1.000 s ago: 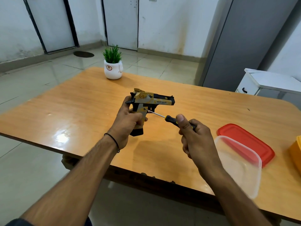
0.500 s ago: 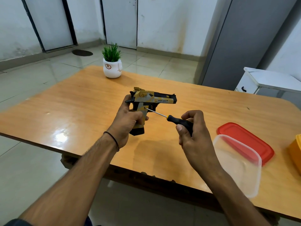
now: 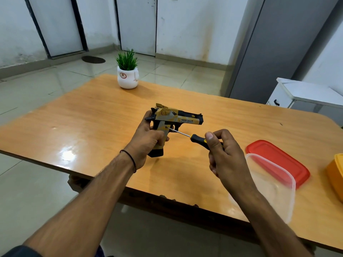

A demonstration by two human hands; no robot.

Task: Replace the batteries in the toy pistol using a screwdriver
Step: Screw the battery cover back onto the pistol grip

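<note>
The left hand (image 3: pixel 146 143) is gripping the toy pistol (image 3: pixel 174 117) by its grip, above the counter (image 3: pixel 92 117). The right hand (image 3: pixel 226 156) is pinching the screwdriver (image 3: pixel 196 139), its tip against the grip between both hands. The thumb is returning atop the handle after a re-grip, so unscrewing is likely continuing.

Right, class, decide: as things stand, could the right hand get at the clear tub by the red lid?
Probably yes: the clear tub sits just beside the right hand, with nothing between them. That hand grips the screwdriver, though, so that likely goes down first.
</note>
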